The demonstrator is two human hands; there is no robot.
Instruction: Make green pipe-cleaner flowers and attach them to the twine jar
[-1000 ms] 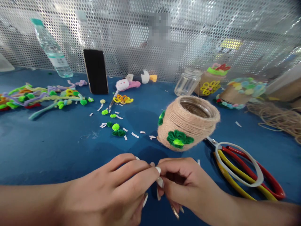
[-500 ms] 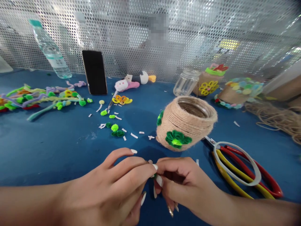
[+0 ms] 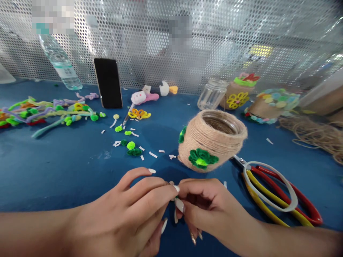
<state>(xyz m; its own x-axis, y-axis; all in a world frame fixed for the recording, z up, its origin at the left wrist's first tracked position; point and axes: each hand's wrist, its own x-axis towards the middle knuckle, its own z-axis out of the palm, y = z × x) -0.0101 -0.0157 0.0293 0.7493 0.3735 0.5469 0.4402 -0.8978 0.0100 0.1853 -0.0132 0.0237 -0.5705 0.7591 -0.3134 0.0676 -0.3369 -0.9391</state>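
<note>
My left hand (image 3: 134, 210) and my right hand (image 3: 211, 210) meet at the front middle of the blue table, fingertips touching. Both are pinched on a small green piece (image 3: 176, 198) that is mostly hidden between the fingers. Just beyond them, a twine-wrapped jar (image 3: 214, 139) leans to one side, its glass mouth open upward. On its side is a dark green flower (image 3: 203, 157) with a bright green centre, and part of another green flower shows at its left edge. Small green pompoms (image 3: 130, 145) and white paper scraps (image 3: 153, 154) lie beyond my left hand.
Scissors (image 3: 242, 162) with red and yellow handles lie at right, beside a white ring. Behind stand a phone (image 3: 108, 84), a bottle (image 3: 63, 66), a clear jar (image 3: 211, 94) and decorated jars (image 3: 235, 94). Pipe cleaners (image 3: 48, 112) are at left, loose twine (image 3: 313, 134) at right.
My fingertips have shifted very slightly, and less of the green piece shows between them. The jar and the other things on the table stay in place.
</note>
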